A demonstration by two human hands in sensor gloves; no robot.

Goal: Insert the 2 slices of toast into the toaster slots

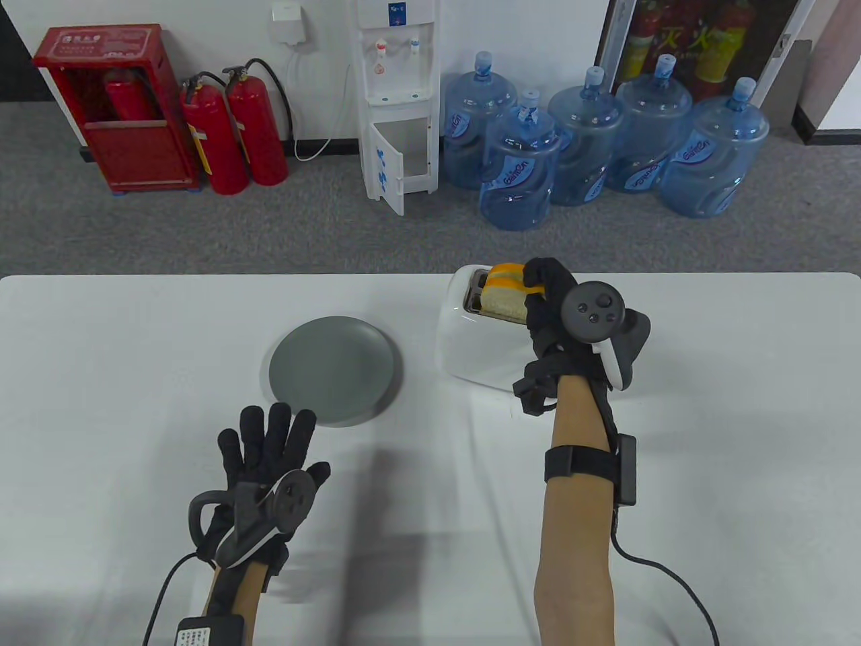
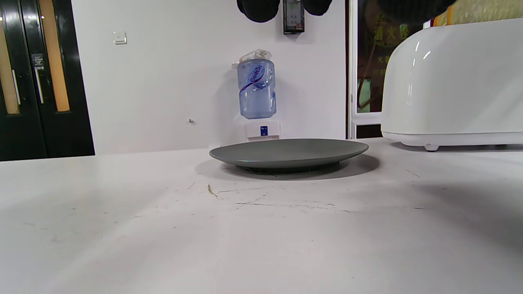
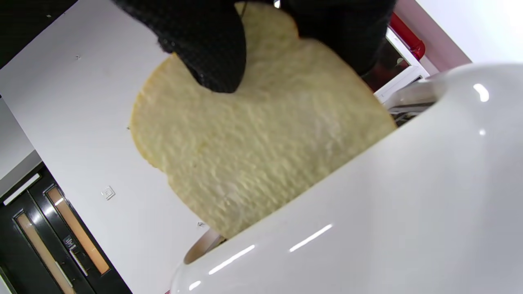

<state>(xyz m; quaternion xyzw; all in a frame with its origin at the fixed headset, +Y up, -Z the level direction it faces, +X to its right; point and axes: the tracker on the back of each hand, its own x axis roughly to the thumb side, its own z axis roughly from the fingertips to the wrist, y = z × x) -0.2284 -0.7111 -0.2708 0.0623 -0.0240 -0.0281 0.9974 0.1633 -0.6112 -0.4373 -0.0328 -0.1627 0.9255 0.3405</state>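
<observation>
The right hand's grip (image 1: pixel 548 296) pinches a toast slice (image 1: pixel 503 296) partly down the toaster (image 1: pixel 471 346) slot beneath it, the plate (image 1: pixel 329 370) bare, the left hand (image 1: pixel 269 457) released.

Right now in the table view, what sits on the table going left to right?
left hand → grey plate → white toaster with the toast slice in its top → right hand gripping that slice.

Bright, even indoor light; soft shadows spread across the bench (image 1: pixel 101 404) beneath the left hand (image 1: pixel 269 464). Glare streaks the toaster (image 3: pixel 367 228). Table view bends at edges.
</observation>
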